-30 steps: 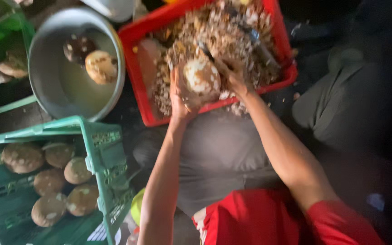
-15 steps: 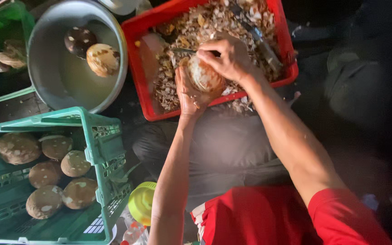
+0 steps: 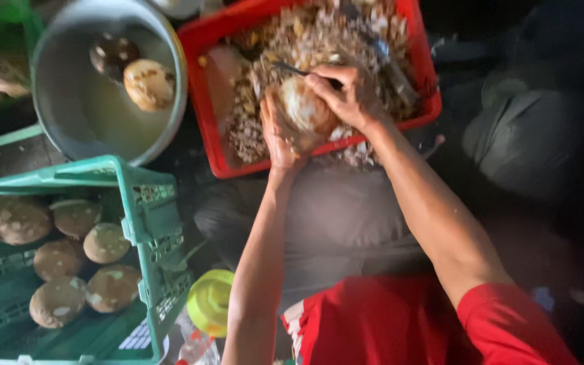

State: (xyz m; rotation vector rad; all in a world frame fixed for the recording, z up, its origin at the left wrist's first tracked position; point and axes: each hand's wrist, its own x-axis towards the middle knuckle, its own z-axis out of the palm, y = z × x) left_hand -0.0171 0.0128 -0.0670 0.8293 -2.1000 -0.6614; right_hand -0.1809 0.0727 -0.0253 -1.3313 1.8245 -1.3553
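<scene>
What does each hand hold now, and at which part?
The left hand cups a round pale coconut from its underside. The right hand grips a dark thin tool by its handle end, against the coconut's top.

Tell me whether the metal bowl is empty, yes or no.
No: the metal bowl holds two round brownish pieces, one pale and one darker, resting near its far side.

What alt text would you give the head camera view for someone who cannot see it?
Seen from above, a person's left hand cradles a round, pale peeled coconut over a red crate of brown peelings while the right hand works a dark blade against it. A metal basin holds two more, and a green crate holds several brown ones.
</scene>
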